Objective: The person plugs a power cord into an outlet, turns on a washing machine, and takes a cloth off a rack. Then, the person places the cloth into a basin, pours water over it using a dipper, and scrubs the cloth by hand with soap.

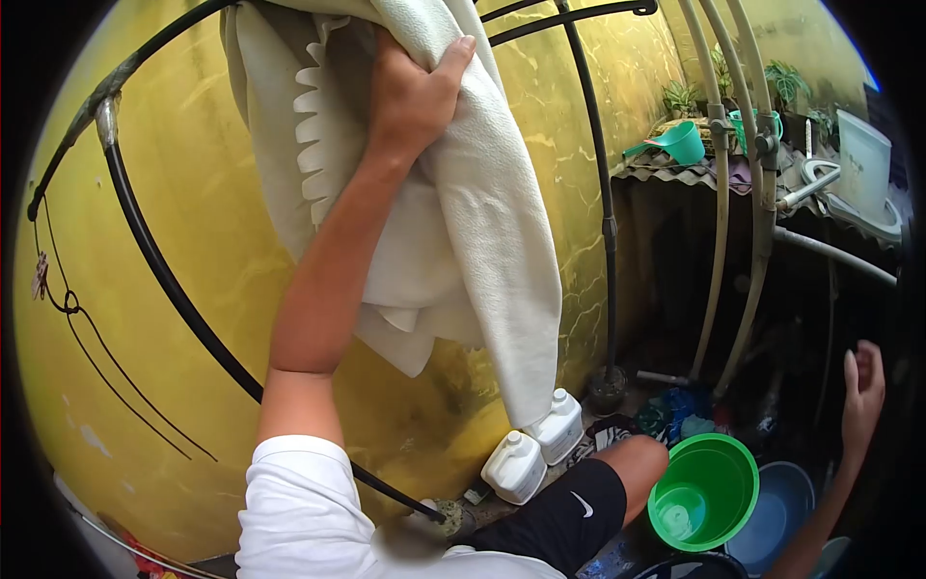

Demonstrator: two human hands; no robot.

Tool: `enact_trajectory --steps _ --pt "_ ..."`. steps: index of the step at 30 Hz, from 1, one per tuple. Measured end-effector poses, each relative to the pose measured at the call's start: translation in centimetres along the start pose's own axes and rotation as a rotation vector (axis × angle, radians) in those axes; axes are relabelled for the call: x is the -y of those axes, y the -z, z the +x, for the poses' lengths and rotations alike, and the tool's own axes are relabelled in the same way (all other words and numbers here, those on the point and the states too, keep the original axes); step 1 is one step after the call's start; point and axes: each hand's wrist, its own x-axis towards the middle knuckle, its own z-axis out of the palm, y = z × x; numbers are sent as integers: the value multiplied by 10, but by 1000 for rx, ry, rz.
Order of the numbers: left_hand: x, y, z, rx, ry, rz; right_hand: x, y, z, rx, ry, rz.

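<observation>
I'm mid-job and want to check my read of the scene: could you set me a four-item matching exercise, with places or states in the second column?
Column one:
1. Cream cloth
2. Dipper
3. White jugs
4. Right grip

Column two:
A. On the corrugated sheet
B. Raised, with no object visible in it
C. Held by the left grip
D. Standing low by the yellow wall, near the cloth's lower end

Right pairs: 1-C; 2-A; 3-D; 4-B
</observation>
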Motion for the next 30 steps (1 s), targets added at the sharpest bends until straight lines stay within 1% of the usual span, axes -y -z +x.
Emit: enact_trajectory --steps 1,2,3,4,5,7,8,9,10,12,14,15,16,17,18,19,21,23,27,28,30 --pt "-4 3 -2 16 21 32 77 -13 38 167 178 197" --pt "-8 6 -2 24 27 51 164 -32 58 168 301 430" --pt "-11 9 -2 32 33 69 231 -47 79 266 456 548" --pt "-16 14 -4 58 97 68 287 -61 103 376 590 600" --pt "-20 18 -1 82 149 68 339 -86 109 408 592 656" --pt "-26 27 4 131 265 66 415 -134 102 508 649 440" --pt "-29 31 9 205 289 11 432 -170 98 650 658 629" --pt "-28 44 14 274 320 -42 441 -190 91 774 605 768" --pt "-15 63 25 353 220 196 450 -210 83 896 536 901" --pt "-63 107 64 567 349 748 445 -209 81 875 632 797" --pt "-43 145 105 57 0 890 432 -208 78 824 613 746" --pt "-26 156 126 -10 -213 1072 422 -210 73 824 603 742" --pt "-9 168 146 -125 -417 1264 412 -213 66 732 652 643" --pt "-23 154 134 -221 -444 1232 401 -218 58 641 698 545" --pt "-20 158 137 -222 -440 1230 386 -226 45 610 690 521" --pt "-13 169 148 -143 -337 1276 369 -233 34 577 685 496" --pt "-4 185 171 19 -134 1349 342 -238 26 583 655 488" --pt "5 187 167 112 -18 1378 315 -233 18 608 624 478" --pt "6 148 101 -299 -372 1046 274 -226 13 516 616 420" --pt "7 133 91 -298 -368 1027 264 -224 13 489 624 419" --pt "2 102 73 -333 -286 854 243 -216 20 453 623 402"
